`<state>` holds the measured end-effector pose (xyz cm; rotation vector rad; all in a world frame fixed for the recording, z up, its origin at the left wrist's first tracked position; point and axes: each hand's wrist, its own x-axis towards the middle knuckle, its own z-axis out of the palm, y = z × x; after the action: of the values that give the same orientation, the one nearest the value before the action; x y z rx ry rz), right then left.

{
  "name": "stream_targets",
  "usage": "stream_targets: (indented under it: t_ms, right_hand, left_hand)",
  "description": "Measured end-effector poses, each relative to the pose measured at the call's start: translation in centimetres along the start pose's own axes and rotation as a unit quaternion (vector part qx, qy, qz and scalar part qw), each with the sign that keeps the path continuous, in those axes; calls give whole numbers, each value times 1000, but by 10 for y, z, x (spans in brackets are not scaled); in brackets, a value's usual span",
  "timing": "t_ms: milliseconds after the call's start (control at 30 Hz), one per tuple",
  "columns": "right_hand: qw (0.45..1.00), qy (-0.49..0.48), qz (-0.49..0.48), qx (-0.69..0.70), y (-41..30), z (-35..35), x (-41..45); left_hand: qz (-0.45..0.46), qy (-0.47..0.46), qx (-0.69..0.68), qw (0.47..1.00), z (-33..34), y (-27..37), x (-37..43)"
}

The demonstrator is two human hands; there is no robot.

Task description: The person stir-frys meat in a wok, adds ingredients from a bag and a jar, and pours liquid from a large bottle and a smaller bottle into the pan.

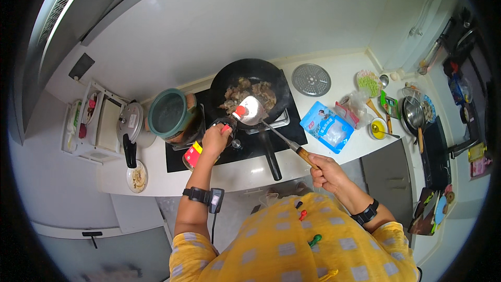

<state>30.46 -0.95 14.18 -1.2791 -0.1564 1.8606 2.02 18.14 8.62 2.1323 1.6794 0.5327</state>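
Note:
My left hand [215, 141] grips a dark bottle [191, 155] with a red and yellow label, tipped towards the wok. Its red-topped mouth [239, 110] overlaps the metal blade of a wok spatula [255, 110]; whether liquid is flowing out cannot be made out. The spatula's wooden handle is in my right hand [329, 173], and its blade is level over the wok's near side. Browned pieces of meat [240, 88] lie in the black wok [281, 80] on the hob. The wok's long handle [271, 160] points at me, between my hands.
Left of the wok stands a green-rimmed pot [154, 103], then a pressure cooker [131, 119] and a plate of food [137, 178]. To the right lie a perforated metal disc [311, 80], a blue bag [327, 127], a bowl of yellow liquid [377, 127] and chopped greens [368, 84].

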Motion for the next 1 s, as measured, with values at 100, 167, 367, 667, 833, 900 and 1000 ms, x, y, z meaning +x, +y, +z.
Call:
stream_targets:
  t_ms: [100, 167, 367, 667, 833, 900, 1000]
  right_hand:
    - [1000, -8, 0, 11, 2, -1, 0]
    - [1000, -8, 5, 16, 2, -1, 1]
    - [999, -35, 18, 36, 6, -8, 7]
    - [996, -40, 51, 67, 5, -10, 10]
    - [993, -50, 58, 87, 4, -13, 9]
    - [993, -53, 57, 84, 3, -14, 9]
    - [995, -37, 54, 72, -1, -8, 5]
  left_hand:
    - [-15, -39, 30, 999, -5, 11, 1]
    - [-22, -45, 42, 998, -6, 16, 1]
    - [-15, -42, 54, 998, -5, 16, 0]
    - [-22, -65, 82, 994, -7, 22, 0]
    - [-18, -66, 87, 994, -7, 25, 0]
    - [-21, -72, 92, 993, -7, 25, 1]
    - [-24, -70, 88, 993, -7, 26, 2]
